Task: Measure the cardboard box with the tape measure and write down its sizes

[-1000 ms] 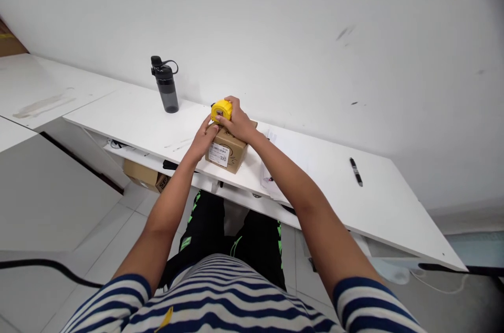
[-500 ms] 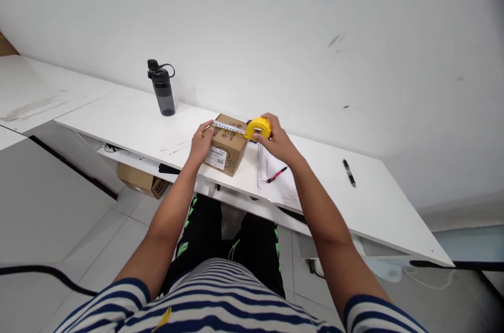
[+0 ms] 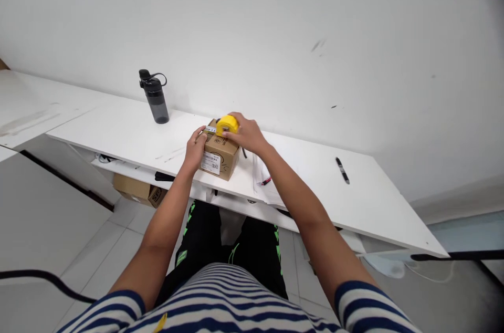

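Note:
A small brown cardboard box [image 3: 220,157] with a white label stands on the white desk [image 3: 129,133]. My right hand [image 3: 246,134] is closed around a yellow tape measure [image 3: 227,124] held over the box's top. My left hand [image 3: 196,146] grips the box's left top edge and pinches the end of the short stretch of tape [image 3: 210,128] that shows between the hands.
A dark water bottle [image 3: 154,96] stands at the back left. Papers [image 3: 268,186] with a red pen [image 3: 266,181] lie right of the box, and a black marker [image 3: 342,170] farther right. A cardboard box [image 3: 136,191] sits under the desk, a black cable [image 3: 39,278] on the floor.
Half a second ago the tape was drawn out across the box's top to its right edge. Now my right hand has come back left and only a short length of tape shows.

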Tool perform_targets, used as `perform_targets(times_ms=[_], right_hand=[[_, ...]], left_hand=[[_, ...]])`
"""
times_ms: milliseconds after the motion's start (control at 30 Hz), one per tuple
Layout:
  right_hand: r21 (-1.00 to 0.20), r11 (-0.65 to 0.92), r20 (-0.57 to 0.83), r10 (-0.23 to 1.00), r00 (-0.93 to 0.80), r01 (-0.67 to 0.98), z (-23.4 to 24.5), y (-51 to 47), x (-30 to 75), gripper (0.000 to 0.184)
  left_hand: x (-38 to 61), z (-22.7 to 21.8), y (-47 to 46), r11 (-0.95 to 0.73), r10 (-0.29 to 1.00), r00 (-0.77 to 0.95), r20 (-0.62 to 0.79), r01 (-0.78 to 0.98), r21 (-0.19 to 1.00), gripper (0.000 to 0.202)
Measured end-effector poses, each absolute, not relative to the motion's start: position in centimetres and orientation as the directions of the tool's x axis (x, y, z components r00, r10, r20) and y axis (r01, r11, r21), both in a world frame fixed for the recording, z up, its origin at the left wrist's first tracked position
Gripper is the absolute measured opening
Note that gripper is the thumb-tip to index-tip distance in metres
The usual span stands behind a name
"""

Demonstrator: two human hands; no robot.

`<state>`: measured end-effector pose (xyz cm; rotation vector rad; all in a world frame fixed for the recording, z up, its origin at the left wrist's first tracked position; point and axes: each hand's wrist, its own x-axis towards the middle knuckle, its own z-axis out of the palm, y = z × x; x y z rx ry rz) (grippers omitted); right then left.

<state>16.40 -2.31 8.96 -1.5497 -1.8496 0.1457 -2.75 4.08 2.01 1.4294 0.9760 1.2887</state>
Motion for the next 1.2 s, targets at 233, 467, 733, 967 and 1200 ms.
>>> perform_targets(times_ms=[233, 467, 733, 967, 1200], right_hand=[[-0.447, 0.266, 0.347, 0.932, -0.109, 0.854, 11.7, 2.1, 11.2, 0.055], [-0.584, 0.135, 0.448, 0.876, 0.179, 0.800, 11.6, -0.2, 12.5, 0.053], [-0.632, 0.177, 0.390, 0.914, 0.112, 0.754, 9.3, 1.1, 10.8, 0.056], [-0.557, 0.224, 0.438, 0.898, 0.054, 0.800, 8.9, 0.0, 10.6, 0.050], [-0.660, 0.134, 0.413, 0.887, 0.208, 0.739, 7.9, -9.8, 13.9, 0.047]], left_hand=[[-2.6, 1.6, 1.2, -0.131, 0.979, 0.159, 0.130, -0.003, 0.991, 0.067], [-3.6, 1.5, -0.8, -0.324, 0.930, -0.114, 0.350, 0.202, 0.924, 0.080], [-3.6, 2.6, 6.7, -0.196, 0.935, 0.265, 0.237, -0.174, 0.965, 0.094], [-2.5, 1.7, 6.3, -0.296, 0.900, 0.268, 0.344, -0.204, 0.933, 0.071], [-2.4, 2.3, 6.2, -0.335, 0.922, 0.182, 0.343, -0.072, 0.939, 0.037]])
